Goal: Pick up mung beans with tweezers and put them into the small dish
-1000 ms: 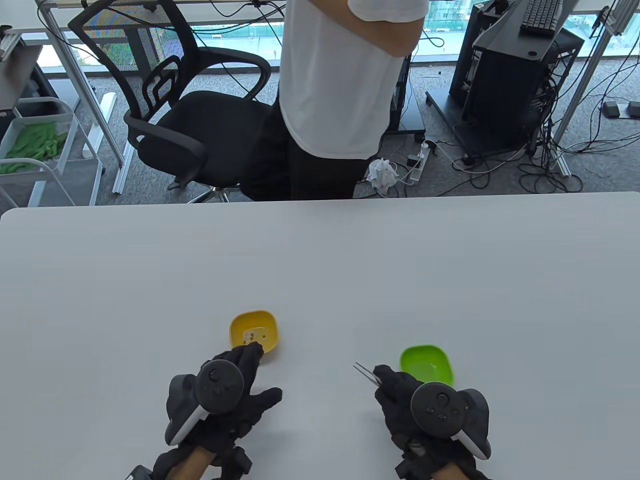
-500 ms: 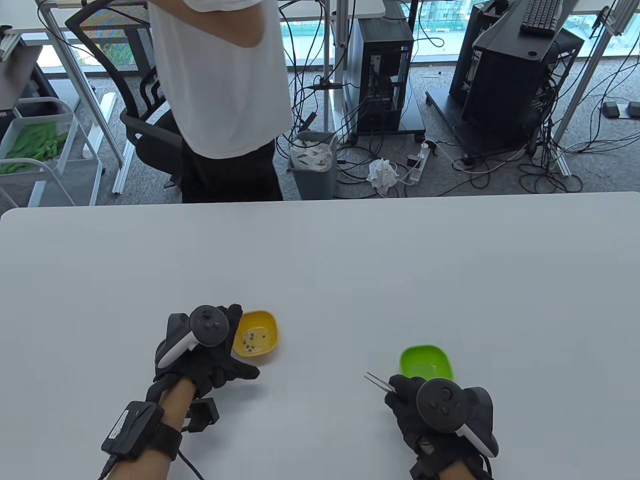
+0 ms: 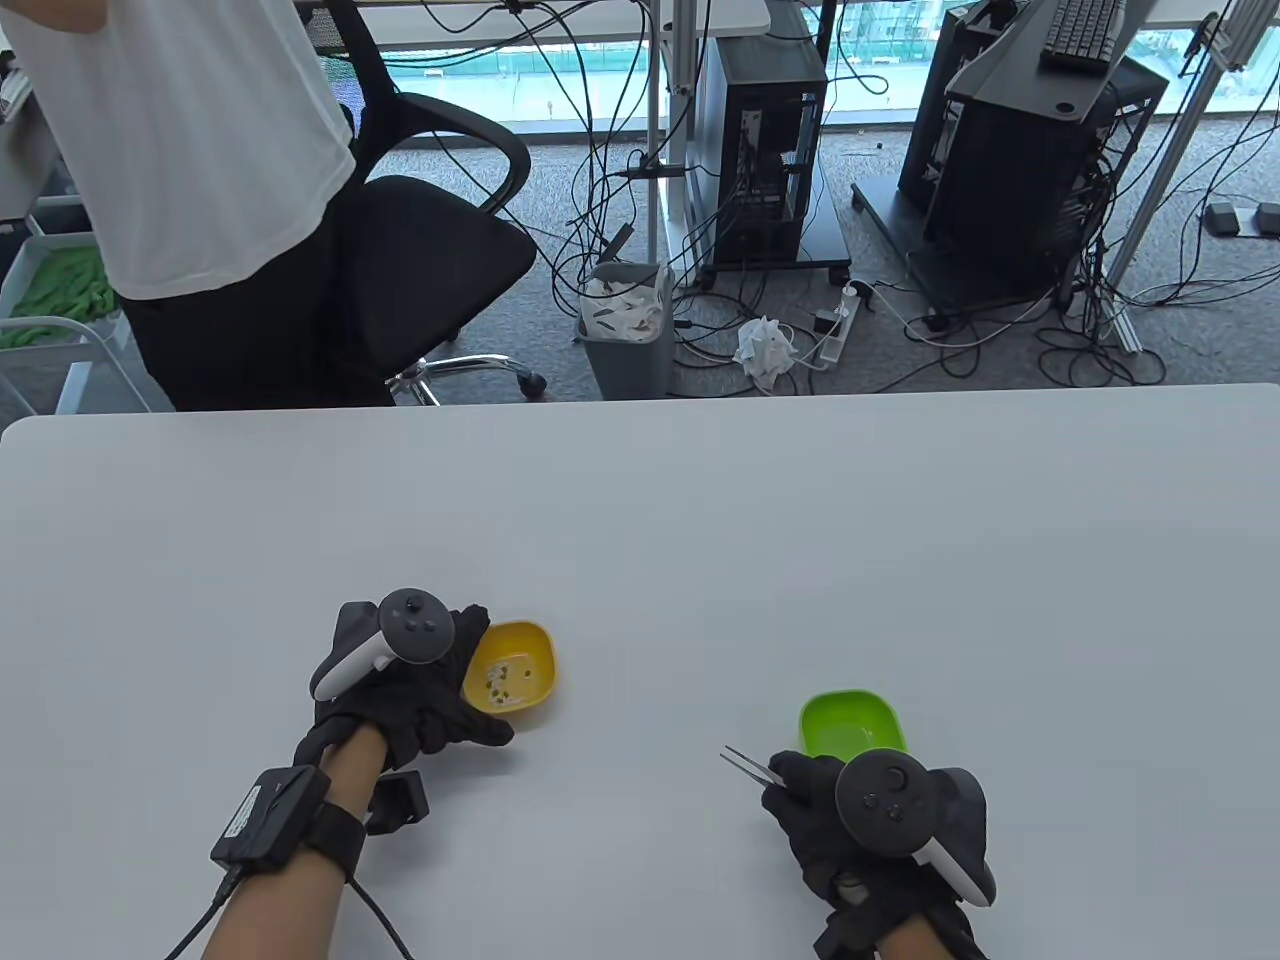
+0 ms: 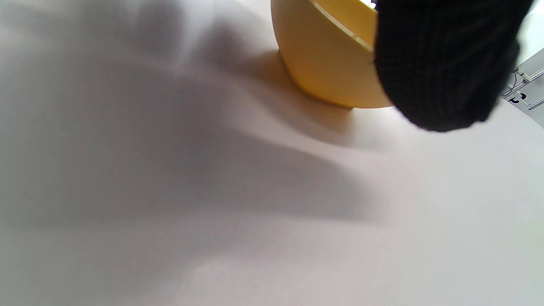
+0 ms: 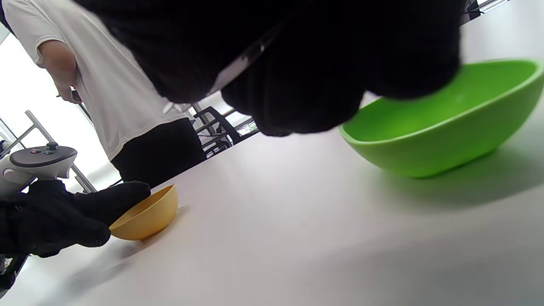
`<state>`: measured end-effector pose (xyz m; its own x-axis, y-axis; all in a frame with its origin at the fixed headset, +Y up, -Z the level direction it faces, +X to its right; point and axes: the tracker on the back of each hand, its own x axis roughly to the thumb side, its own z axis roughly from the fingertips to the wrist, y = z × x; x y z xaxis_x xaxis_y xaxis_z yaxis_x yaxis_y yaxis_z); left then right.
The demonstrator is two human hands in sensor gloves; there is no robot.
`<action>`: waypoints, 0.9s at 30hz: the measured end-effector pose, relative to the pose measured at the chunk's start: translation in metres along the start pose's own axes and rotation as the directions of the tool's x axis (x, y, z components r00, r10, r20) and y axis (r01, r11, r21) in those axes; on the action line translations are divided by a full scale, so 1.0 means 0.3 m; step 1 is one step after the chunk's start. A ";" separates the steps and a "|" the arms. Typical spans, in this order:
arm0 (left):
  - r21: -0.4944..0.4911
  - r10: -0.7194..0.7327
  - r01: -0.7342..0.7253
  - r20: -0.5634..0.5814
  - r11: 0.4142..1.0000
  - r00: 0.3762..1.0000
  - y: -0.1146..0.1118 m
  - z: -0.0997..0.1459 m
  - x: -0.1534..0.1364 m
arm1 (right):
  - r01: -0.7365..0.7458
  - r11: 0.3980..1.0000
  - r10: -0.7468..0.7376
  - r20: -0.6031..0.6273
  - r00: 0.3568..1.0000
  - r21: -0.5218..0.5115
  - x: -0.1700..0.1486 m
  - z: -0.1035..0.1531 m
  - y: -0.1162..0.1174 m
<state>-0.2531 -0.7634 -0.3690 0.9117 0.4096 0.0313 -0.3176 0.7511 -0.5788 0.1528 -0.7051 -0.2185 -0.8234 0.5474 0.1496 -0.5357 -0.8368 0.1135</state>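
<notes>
A small yellow dish (image 3: 520, 672) holds several mung beans (image 3: 497, 682). My left hand (image 3: 440, 690) holds the dish by its left rim; the dish also shows in the left wrist view (image 4: 327, 63) and the right wrist view (image 5: 146, 216). A small green dish (image 3: 852, 722) stands to the right and looks empty; it also shows in the right wrist view (image 5: 442, 127). My right hand (image 3: 810, 800) grips metal tweezers (image 3: 748, 765), tips pointing left, just left of the green dish and above the table.
The white table (image 3: 640, 520) runs wide beyond both dishes. A person in a white shirt (image 3: 180, 150) stands past the far edge at the left, by a black office chair (image 3: 430, 240). A bin (image 3: 625, 330) and cables lie on the floor.
My left hand moved from below the yellow dish to its left rim and took hold. My right hand with the tweezers shifted slightly. The person behind the table walked to the left.
</notes>
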 end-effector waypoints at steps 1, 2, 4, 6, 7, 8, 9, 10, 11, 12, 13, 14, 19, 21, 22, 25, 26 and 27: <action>0.006 0.001 -0.001 0.002 1.000 1.000 0.000 0.000 0.000 | 0.001 1.000 -0.001 0.001 1.000 0.001 0.000 0.000 0.001; 0.010 0.010 -0.010 0.006 1.000 1.000 0.000 -0.001 0.000 | 0.002 1.000 -0.002 0.000 1.000 0.004 0.000 -0.001 0.002; 0.020 0.015 -0.015 0.008 1.000 1.000 -0.001 -0.001 0.000 | 0.007 1.000 -0.007 -0.001 1.000 0.007 -0.001 -0.001 0.002; 0.038 0.012 -0.013 0.006 0.999 1.000 -0.003 -0.002 0.000 | 0.010 1.000 -0.010 -0.002 1.000 0.008 -0.001 -0.001 0.003; 0.044 0.015 -0.015 0.007 0.999 1.000 -0.004 -0.002 0.000 | 0.011 1.000 -0.011 -0.003 1.000 0.009 -0.001 -0.001 0.003; 0.049 0.018 -0.018 0.008 0.999 1.000 -0.006 -0.003 0.000 | 0.013 1.000 -0.013 -0.004 1.000 0.009 -0.002 0.000 0.003; 0.051 0.020 -0.021 0.010 0.998 1.000 -0.008 -0.004 0.001 | 0.016 1.000 -0.016 -0.006 1.000 0.009 -0.002 0.000 0.003; 0.056 0.021 -0.021 0.009 0.998 1.000 -0.011 -0.005 0.001 | 0.019 1.000 -0.018 -0.008 1.000 0.010 -0.003 0.000 0.003; 0.059 0.021 -0.021 0.009 0.998 1.000 -0.012 -0.005 0.002 | 0.020 1.000 -0.019 -0.009 1.000 0.010 -0.003 0.000 0.003; 0.058 0.021 -0.022 0.011 0.998 1.000 -0.012 -0.005 0.002 | 0.020 1.000 -0.020 -0.009 1.000 0.011 -0.003 -0.001 0.004; 0.058 0.022 -0.023 0.012 0.998 1.000 -0.013 -0.006 0.002 | 0.021 1.000 -0.021 -0.009 1.000 0.011 -0.003 -0.001 0.004; 0.055 0.022 -0.022 0.014 0.998 1.000 -0.012 -0.007 0.002 | 0.022 1.000 -0.022 -0.007 1.000 0.013 -0.002 -0.002 0.004; 0.015 0.042 -0.042 0.016 0.999 0.999 -0.013 -0.019 -0.003 | 0.027 0.999 -0.027 -0.004 1.000 0.022 -0.002 -0.005 0.007; 0.001 0.037 -0.037 0.021 0.999 0.999 -0.014 -0.027 -0.004 | 0.032 0.999 -0.032 -0.006 0.999 0.024 -0.003 -0.005 0.007; -0.003 0.040 -0.040 0.022 0.999 0.999 -0.014 -0.029 -0.005 | 0.032 0.999 -0.032 -0.006 0.999 0.023 -0.003 -0.005 0.007; 0.002 0.043 -0.043 0.023 0.999 0.999 -0.014 -0.032 -0.003 | 0.033 0.999 -0.033 -0.006 0.999 0.024 -0.003 -0.005 0.007; 0.006 0.041 -0.041 0.026 0.999 0.999 -0.015 -0.031 -0.001 | 0.034 0.999 -0.034 -0.007 0.999 0.026 -0.003 -0.006 0.008; 0.011 0.040 -0.040 0.026 0.999 0.999 -0.016 -0.031 -0.001 | 0.036 0.999 -0.036 -0.007 0.999 0.028 -0.003 -0.006 0.009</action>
<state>-0.2493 -0.7720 -0.3738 0.8914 0.4523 0.0296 -0.3566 0.7401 -0.5702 0.1517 -0.7077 -0.2200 -0.8049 0.5771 0.1384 -0.5597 -0.8157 0.1460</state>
